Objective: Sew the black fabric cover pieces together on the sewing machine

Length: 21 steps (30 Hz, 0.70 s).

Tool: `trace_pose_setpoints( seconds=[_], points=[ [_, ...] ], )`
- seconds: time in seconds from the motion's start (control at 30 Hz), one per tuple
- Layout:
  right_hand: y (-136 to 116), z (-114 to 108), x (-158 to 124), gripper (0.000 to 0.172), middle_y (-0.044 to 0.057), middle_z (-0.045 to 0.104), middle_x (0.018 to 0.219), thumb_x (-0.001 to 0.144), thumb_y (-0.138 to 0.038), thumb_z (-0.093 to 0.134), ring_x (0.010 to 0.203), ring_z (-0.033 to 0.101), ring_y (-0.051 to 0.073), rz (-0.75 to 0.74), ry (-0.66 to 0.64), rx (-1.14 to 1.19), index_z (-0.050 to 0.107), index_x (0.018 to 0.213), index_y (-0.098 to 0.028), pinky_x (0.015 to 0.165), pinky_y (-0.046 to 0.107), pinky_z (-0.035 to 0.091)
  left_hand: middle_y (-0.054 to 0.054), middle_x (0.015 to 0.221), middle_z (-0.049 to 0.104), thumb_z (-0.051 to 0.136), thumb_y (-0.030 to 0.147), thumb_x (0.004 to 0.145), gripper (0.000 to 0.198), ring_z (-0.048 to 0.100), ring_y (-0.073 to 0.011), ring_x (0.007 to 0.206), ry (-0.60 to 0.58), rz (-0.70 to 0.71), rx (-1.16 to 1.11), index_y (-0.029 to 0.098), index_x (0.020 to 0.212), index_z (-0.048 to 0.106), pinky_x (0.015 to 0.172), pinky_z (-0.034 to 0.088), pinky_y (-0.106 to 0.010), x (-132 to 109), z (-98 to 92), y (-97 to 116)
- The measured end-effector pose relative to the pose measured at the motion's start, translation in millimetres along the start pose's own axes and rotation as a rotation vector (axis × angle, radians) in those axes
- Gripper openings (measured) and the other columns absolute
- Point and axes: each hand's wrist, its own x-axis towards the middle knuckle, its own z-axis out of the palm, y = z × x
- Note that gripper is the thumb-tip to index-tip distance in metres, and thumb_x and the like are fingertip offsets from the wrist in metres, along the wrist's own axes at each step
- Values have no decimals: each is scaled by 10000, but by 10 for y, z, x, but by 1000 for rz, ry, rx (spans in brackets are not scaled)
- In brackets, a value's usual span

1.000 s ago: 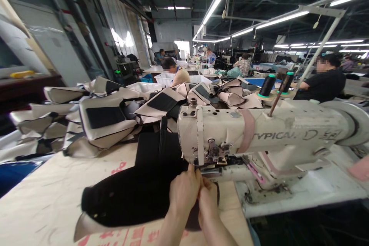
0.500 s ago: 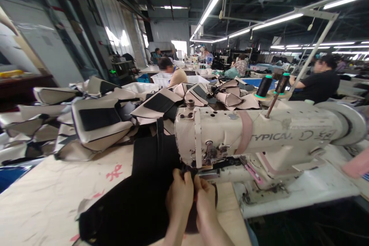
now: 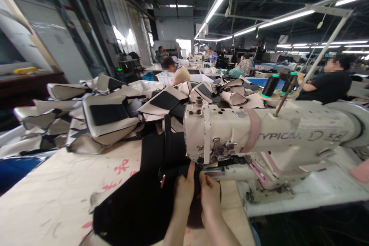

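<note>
Head view, sewing station. I have both hands set side by side on the black fabric panel [image 3: 135,207], a long soft sheet of dark material that lies on the beige cardboard-covered table [image 3: 57,192].

The left hand [image 3: 184,188] has its fingers curled down onto the panel's far edge, and its thumb points up at the underside of the cream-coloured metal sewing machine [image 3: 259,134]. The right hand [image 3: 210,196] touches it on the right and pinches the same edge between thumb and fingers. Both hands are closed on the cloth, though their fingertips are partly hidden by it.

The relation I attend to is this: the machine's needle and presser foot [image 3: 203,164] lie straight ahead of the fingertips, just beyond them. The left thumb is the nearer of the two.

The panel's long axis runs from the near left, under my hands, toward the machine head. A further dark length [image 3: 161,148] rises behind the head.

Beyond the table sits a heap of beige-and-black cut cover pieces [image 3: 106,119]. Two dark thread cones [image 3: 270,85] stand above the machine arm, and a co-worker in a black top [image 3: 331,84] sits well apart at far right.
</note>
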Motion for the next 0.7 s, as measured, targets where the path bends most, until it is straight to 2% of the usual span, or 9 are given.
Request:
trace_pose_setpoints(
  seconds=[0.17,0.33,0.43,0.53,0.7],
  points=[
    [16,14,5,481,-34,414,464,717,-600,557,420,341,81,9,12,-51,538,571,-143,370,189,258,-107,654,673,375,418,859,384,661,-264,724,-76,48,76,162,718,624,590,437,-291,26,-26,7],
    [39,22,17,508,-35,402,450,711,-630,535,399,331,76,43,21,-49,546,582,-138,354,187,267,-88,878,696,399,407,846,322,637,-238,901,-72,133,-98,164,836,609,766,469,-299,81,9,-104],
    [60,-4,30,499,-35,398,447,709,-616,554,403,339,76,58,14,-37,538,572,-137,356,185,272,-79,918,698,409,415,840,324,635,-241,918,-39,168,-121,167,856,616,785,473,-309,92,54,-160],
    [75,-31,38,497,-41,377,441,716,-609,557,401,322,72,56,16,-32,542,570,-135,350,181,265,-64,902,696,405,407,846,307,628,-246,945,-6,207,-50,184,863,616,792,462,-312,93,63,-175],
    [65,-68,45,503,-36,391,451,714,-614,567,416,328,74,53,-3,-33,544,569,-133,349,178,261,-81,883,697,351,382,880,331,630,-270,935,-56,205,98,186,868,618,735,448,-313,48,8,-121]
  ],
)
